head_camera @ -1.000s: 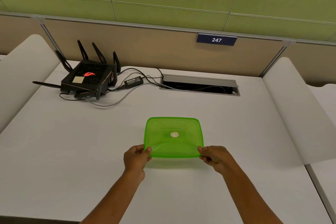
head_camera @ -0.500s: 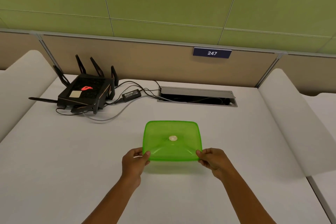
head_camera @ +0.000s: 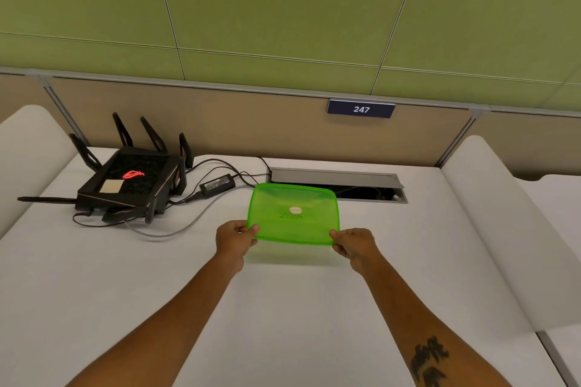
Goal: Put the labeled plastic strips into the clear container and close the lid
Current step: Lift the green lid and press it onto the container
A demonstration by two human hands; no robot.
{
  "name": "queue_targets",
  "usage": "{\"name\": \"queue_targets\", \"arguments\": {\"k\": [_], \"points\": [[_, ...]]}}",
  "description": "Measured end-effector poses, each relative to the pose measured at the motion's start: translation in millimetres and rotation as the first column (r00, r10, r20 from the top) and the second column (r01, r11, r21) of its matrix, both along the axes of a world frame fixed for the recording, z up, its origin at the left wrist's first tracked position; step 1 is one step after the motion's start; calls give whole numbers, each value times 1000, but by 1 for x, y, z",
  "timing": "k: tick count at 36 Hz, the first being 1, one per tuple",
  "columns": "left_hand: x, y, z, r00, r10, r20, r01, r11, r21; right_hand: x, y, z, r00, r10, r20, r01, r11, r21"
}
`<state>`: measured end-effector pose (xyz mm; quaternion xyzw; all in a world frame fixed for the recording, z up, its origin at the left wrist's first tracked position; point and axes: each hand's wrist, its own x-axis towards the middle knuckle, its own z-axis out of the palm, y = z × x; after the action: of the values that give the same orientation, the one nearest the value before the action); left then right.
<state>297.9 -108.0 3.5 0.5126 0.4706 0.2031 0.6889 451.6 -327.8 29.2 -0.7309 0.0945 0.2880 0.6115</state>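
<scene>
- The translucent green plastic lid [head_camera: 294,214], rectangular with rounded corners, is held up above the white tabletop [head_camera: 94,276], tilted with its far edge higher; a green shadow lies on the surface under it.
- A small round white sticker [head_camera: 296,209] sits near the lid's middle, with faint handwriting just below it that is too blurred to read.
- The left hand [head_camera: 234,240] has its grip pinched on the lid's near-left corner, thumb on top.
- The right hand [head_camera: 353,245] has its grip pinched on the near-right corner in the same way; a dark tattoo shows on that forearm.
- Beyond the lid's far edge is a grey metal cable hatch [head_camera: 336,181] set in the tabletop, its flap raised.
- To the left stands a black router [head_camera: 132,185] with upright antennas and a red glowing emblem, with a black power brick [head_camera: 217,186] and cables beside it.
- On the beige partition behind, a dark blue sign [head_camera: 361,109] reads 247.
</scene>
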Motion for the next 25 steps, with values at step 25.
{"name": "queue_targets", "arguments": {"k": [25], "points": [[15, 18, -8, 998, -10, -66, 5, 997, -71, 20, 17, -13, 988, 98, 122, -77, 983, -167]]}}
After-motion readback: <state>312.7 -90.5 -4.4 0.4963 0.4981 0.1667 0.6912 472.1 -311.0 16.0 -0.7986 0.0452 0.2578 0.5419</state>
